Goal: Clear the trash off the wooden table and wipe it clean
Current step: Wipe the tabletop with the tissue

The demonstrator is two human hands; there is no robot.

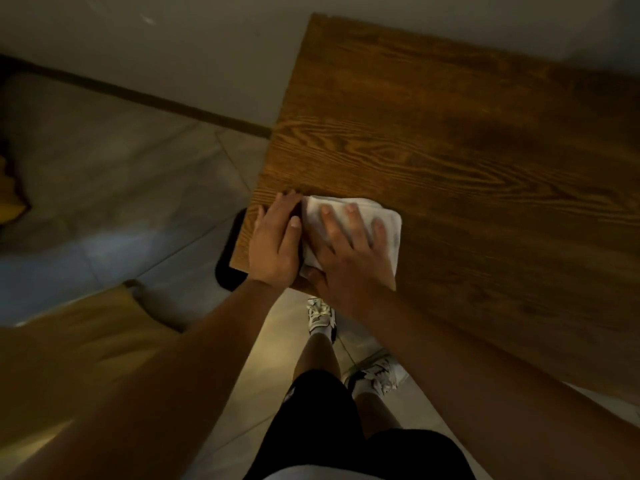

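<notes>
The wooden table (450,133) fills the right of the head view, and its top shows bare grain with no trash on it. A folded white cloth (390,225) lies near the table's front left corner. My right hand (349,268) presses flat on the cloth, fingers spread over it and thumb at its near edge. Just left of the cloth, my left hand (273,244) lies flat on the table corner, touching the cloth's left edge and holding nothing.
A black rounded object (228,268) sits on the tiled floor under the table's corner. A yellow seat (69,341) stands at the lower left. A pale wall (173,46) runs behind the table. My legs and white shoes (320,317) are below the table edge.
</notes>
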